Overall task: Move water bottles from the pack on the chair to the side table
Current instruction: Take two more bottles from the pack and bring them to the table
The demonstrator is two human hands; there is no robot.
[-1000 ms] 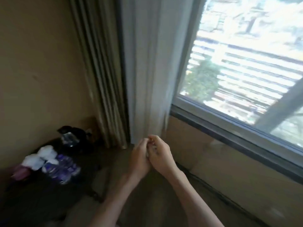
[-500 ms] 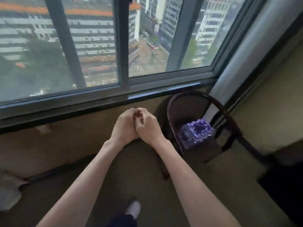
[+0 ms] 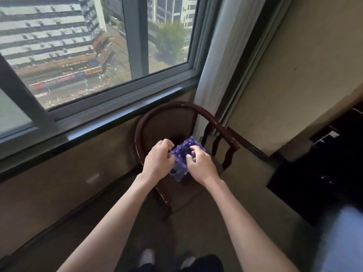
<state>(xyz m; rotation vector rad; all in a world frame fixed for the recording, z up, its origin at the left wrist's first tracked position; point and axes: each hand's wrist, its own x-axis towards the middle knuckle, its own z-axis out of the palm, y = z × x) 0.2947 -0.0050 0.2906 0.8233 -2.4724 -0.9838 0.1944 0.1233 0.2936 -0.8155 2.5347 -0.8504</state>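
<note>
Both hands, left hand (image 3: 158, 161) and right hand (image 3: 200, 163), clutch the pack (image 3: 181, 153) on the chair (image 3: 231, 137).

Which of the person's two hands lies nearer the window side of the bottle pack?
The left hand, gripping the pack at its window-side edge; the right hand rests on the side toward the chair's armrest.

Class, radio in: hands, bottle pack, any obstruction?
Left hand and right hand gripping bottle pack. Pack on chair. No obstruction seen.

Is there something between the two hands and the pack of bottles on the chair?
Nothing visible. The left hand and right hand are already on the pack of bottles, which sits on the chair.
</note>
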